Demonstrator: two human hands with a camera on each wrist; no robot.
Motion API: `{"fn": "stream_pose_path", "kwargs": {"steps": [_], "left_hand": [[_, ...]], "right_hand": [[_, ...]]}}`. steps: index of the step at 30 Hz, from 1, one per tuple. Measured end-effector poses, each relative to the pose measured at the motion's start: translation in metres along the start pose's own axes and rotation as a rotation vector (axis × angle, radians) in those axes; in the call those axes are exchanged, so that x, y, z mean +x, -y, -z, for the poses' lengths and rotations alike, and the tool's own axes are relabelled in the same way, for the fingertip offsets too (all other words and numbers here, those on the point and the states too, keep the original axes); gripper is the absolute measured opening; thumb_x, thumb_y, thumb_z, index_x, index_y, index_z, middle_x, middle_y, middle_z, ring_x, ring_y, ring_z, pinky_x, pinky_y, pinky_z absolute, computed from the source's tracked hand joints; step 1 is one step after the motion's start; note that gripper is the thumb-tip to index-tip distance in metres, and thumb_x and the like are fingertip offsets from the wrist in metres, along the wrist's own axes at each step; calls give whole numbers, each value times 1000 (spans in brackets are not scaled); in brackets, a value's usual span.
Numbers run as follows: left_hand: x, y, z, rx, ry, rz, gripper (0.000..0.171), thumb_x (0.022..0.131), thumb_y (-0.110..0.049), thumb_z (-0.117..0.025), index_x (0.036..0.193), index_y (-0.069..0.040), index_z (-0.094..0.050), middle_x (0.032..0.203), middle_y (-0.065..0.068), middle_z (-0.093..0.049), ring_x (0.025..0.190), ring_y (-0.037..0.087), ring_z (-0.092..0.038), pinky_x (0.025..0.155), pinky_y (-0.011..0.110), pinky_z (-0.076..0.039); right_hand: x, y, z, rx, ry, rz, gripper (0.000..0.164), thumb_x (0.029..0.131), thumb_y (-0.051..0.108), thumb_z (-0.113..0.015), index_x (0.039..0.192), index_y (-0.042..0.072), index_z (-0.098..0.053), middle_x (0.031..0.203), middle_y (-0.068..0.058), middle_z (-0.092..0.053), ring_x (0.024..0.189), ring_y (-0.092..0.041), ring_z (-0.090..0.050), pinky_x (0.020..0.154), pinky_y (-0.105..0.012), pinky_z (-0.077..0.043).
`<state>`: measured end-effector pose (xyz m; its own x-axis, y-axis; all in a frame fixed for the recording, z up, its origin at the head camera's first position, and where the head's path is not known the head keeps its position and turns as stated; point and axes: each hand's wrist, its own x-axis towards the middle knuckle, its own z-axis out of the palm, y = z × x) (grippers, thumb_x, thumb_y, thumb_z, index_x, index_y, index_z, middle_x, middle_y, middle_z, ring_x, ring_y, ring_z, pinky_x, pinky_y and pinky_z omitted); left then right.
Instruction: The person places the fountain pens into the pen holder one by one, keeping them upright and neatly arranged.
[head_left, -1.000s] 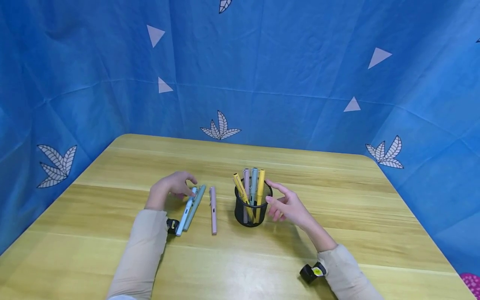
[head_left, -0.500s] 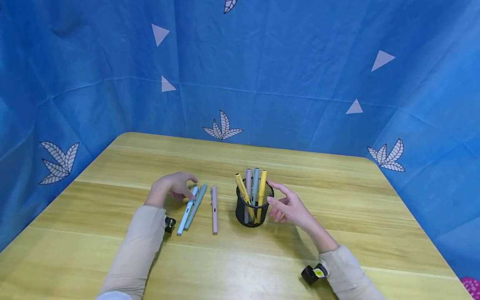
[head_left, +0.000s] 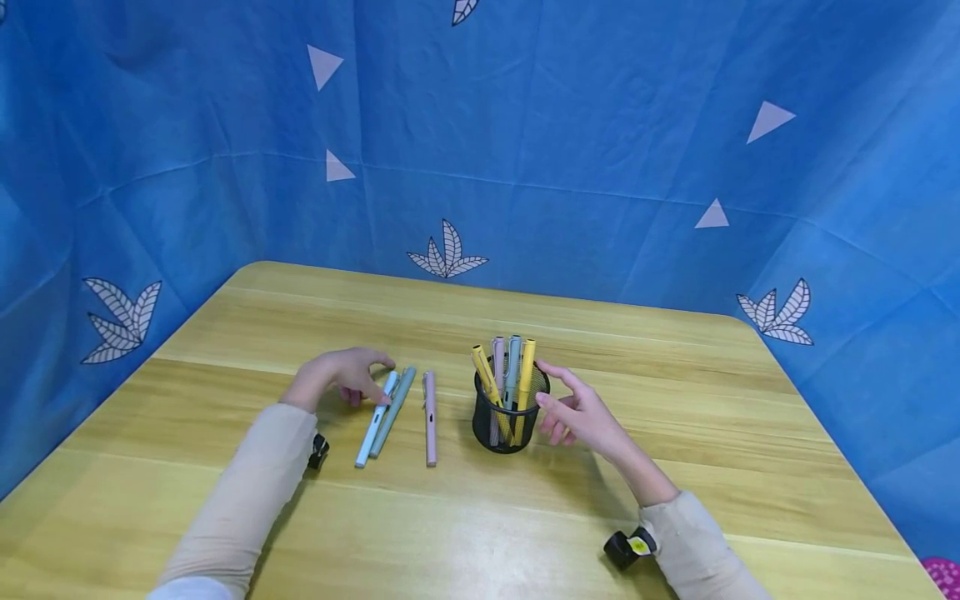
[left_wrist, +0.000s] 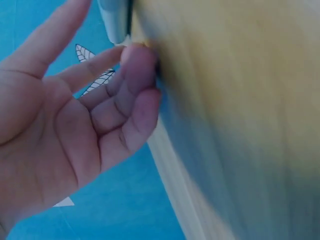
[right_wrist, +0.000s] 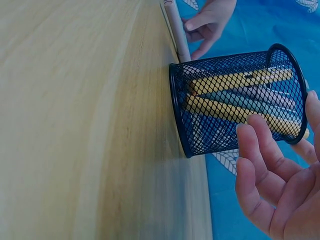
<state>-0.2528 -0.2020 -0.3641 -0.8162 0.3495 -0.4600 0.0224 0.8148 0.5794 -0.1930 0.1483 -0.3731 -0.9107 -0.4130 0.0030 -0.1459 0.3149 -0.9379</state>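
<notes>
My left hand [head_left: 347, 372] is over the cap end of a light blue pen [head_left: 372, 429], its thumb tip overlapping that pen and its other fingers loosely bent beyond it. A grey-green pen [head_left: 393, 412] lies close alongside on the right. Further right lies a lilac pen [head_left: 430, 421] by itself. The black mesh pen holder [head_left: 495, 433] stands upright with yellow, lilac and blue-grey pens in it. My right hand [head_left: 581, 417] is at its right side, thumb and index finger reaching to the rim. In the right wrist view, the bent lower fingers lie beside the mesh [right_wrist: 215, 135].
The wooden table [head_left: 675, 400] reaches back to a blue patterned cloth [head_left: 585, 125] hanging behind and on both sides. A black wrist camera [head_left: 621, 550] sits below my right wrist, close over the table.
My left forearm swings leftward, and the thumb shifts slightly nearer along the light blue pen. The right hand keeps its place at the pen holder. The head view shifts slightly.
</notes>
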Motion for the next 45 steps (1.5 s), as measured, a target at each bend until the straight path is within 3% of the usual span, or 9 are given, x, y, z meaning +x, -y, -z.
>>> {"fn": "stream_pose_path", "kwargs": {"steps": [5, 11, 15, 22, 35, 45], "left_hand": [[1, 1, 0, -11, 23, -13, 76, 75, -22, -73, 137, -7, -32, 78, 12, -54, 52, 16, -51, 53, 28, -47], [1, 2, 0, -9, -4, -54, 70, 73, -19, -74, 132, -6, -38, 90, 12, -55, 54, 17, -54, 53, 28, -47], [3, 3, -1, -38, -14, -77, 62, 74, -13, -73, 127, -3, -42, 82, 12, -56, 54, 17, -54, 53, 26, -47], [6, 4, -2, -109, 28, -78, 54, 75, -4, -70, 121, -2, -43, 72, 12, -58, 50, 15, -52, 50, 24, -46], [8, 3, -2, -108, 56, -98, 46, 73, 2, -69, 111, -2, -43, 66, 12, -58, 48, 16, -54, 48, 25, -48], [5, 2, 2, -92, 53, -118, 48, 73, 5, -66, 113, -3, -40, 66, 13, -57, 47, 16, -53, 46, 25, -46]], "right_hand": [[0, 0, 0, 0, 1, 3, 53, 93, 23, -48, 141, 13, -26, 69, -25, -58, 52, -27, -57, 48, -44, -48], [0, 1, 1, -9, -1, 7, 53, 94, 23, -48, 141, 14, -25, 68, -23, -59, 52, -28, -57, 47, -44, -48], [0, 1, 1, -11, 0, 6, 53, 94, 23, -48, 141, 14, -25, 68, -23, -59, 52, -29, -57, 47, -43, -48], [0, 0, 0, -13, 4, -7, 55, 93, 24, -49, 141, 14, -25, 69, -23, -59, 53, -32, -57, 46, -40, -48], [-4, 8, -2, -15, 2, -11, 55, 94, 21, -47, 141, 11, -23, 69, -23, -59, 56, -38, -56, 48, -45, -48], [-1, 1, -1, -17, -2, -14, 55, 93, 26, -49, 141, 17, -25, 69, -21, -59, 54, -31, -57, 47, -41, -48]]}}
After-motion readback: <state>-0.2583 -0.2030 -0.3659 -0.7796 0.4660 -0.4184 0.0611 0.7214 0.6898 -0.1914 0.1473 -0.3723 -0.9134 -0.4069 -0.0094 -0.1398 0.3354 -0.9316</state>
